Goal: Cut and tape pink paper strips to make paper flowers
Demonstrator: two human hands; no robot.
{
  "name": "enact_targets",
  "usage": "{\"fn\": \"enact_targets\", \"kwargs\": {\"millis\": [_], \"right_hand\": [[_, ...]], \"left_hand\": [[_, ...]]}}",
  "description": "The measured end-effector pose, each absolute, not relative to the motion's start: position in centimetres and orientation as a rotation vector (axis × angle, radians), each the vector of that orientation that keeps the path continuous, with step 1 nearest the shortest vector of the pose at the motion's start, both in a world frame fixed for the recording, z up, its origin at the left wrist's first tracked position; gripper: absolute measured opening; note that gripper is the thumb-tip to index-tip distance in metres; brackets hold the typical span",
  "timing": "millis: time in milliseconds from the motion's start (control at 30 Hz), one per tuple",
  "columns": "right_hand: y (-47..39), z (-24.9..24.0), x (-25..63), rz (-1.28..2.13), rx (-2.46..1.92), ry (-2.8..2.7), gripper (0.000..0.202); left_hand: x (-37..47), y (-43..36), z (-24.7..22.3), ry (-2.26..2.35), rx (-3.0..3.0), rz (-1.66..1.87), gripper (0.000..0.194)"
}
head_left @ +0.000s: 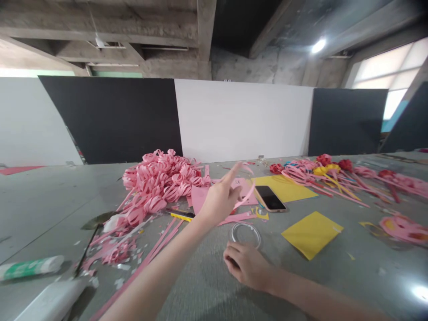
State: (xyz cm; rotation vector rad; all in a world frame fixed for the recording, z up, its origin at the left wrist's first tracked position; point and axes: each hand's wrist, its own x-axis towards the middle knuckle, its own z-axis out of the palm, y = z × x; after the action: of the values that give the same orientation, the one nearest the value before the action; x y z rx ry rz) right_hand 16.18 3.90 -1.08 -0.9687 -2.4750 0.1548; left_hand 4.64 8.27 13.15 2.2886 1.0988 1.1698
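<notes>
Well, can see a thin pink strip [248,195] curving in the air just right of the left hand [217,198], farther out than the right hand [247,263]. Held half spread on the left, with the index finger straight, pointing up and away, and the others bent; cannot tell whether gripping the strip or only lying alongside it. Curled loosely on the right, low over the table [197,281], at the near rim of a ring [246,225]; cannot tell whether touching it or closing on anything. Can make out a knife [182,216] left of the left wrist, with a pink pile [163,178] beyond. To the right of the strip, a phone [270,198] partly over a yellow sheet [294,187]; nearer, a yellow piece [310,234]. Shows grey tabletop between the forearms; ends at a white panel [244,120] along the far side
</notes>
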Motion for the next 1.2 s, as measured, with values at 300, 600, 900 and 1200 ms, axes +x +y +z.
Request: {"fn": "enact_targets", "kwargs": {"millis": [300,600,900,1200], "right_hand": [[4.2,-1.5,16.1,0.052,-1.002,-2.537,0.011],[4.2,-1.2,16.2,0.116,-0.98,-2.536,0.01],[4.2,-1.3,16.2,0.143,-0.979,-2.547,0.009],[4.2,-1.5,16.2,0.101,-1.0,-2.554,0.008]], "left_hand": [[0.3,11.9,4.9,1.618,2.246,0.502,0.066],[-3.3,11.9,6.6,1.949,2.295,0.128,0.026],[-5.0,12.5,7.9,1.893,2.428,-0.053,0.03],[-3.8,13.1,6.1,1.609,2.52,0.065,0.031]]}}
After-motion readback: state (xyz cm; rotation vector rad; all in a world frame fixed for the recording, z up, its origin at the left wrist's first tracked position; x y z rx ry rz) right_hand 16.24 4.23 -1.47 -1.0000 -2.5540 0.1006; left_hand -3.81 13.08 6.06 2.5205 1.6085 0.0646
